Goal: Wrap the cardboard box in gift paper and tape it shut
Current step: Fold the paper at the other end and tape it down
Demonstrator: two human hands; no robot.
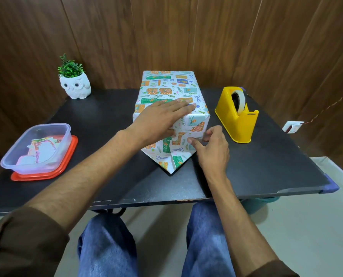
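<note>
Box [167, 90] sits mid-table [106, 116], wrapped, its near flap [169, 160] lying open. My left hand [158, 118] presses flat on top to steady it. My right hand [212, 144] curls at the near end, pinching tape or paper; I can't tell which.

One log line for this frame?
left hand: flat atop wrapped box | right hand: at near end, grip unclear | pointed flap: lying on table | tape dispenser: untouched

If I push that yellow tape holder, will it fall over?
Probably not: the yellow plastic tape dispenser stands on a wide, flat base. It would likely slide on the smooth black table. The white tape roll sits deep in its slot, so it should stay put.
</note>
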